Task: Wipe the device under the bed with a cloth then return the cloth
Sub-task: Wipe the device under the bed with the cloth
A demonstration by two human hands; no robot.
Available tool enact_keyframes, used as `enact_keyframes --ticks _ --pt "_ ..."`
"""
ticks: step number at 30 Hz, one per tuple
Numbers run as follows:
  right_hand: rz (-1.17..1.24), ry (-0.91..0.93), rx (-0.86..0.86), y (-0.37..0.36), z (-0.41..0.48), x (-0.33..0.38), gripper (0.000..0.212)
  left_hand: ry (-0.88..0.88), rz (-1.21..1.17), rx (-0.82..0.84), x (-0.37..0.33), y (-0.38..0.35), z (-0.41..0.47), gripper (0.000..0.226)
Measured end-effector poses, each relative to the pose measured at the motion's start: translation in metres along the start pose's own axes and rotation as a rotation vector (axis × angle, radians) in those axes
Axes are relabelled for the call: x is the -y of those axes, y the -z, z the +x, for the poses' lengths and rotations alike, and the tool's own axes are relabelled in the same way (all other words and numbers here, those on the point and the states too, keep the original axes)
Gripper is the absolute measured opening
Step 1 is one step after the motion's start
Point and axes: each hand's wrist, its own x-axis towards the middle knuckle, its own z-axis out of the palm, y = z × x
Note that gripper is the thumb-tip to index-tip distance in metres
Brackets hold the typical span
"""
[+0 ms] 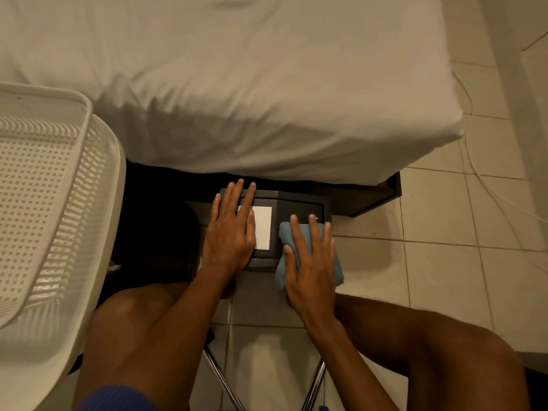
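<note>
Both hands were flat on the device [298, 206], which sat on the floor [444, 262] half under the bed [267, 114]. The left hand [229, 232], fingers straight, probably just steadied it while the right hand [311, 268], fingers spread, pressed the cloth [337, 269] onto its right end.

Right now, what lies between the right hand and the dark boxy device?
A folded blue cloth, pressed by the right hand onto the dark boxy device, in the head view.
</note>
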Motion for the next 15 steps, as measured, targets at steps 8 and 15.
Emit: enact_keyframes --ticks 8,15 --pt "0.012 0.064 0.050 -0.005 0.050 0.034 0.059 -0.005 -0.020 -0.009 0.001 -0.001 0.002 0.055" --pt "-0.069 0.077 0.047 0.009 0.078 0.013 0.058 0.001 -0.023 -0.007 0.000 -0.001 0.000 0.057"
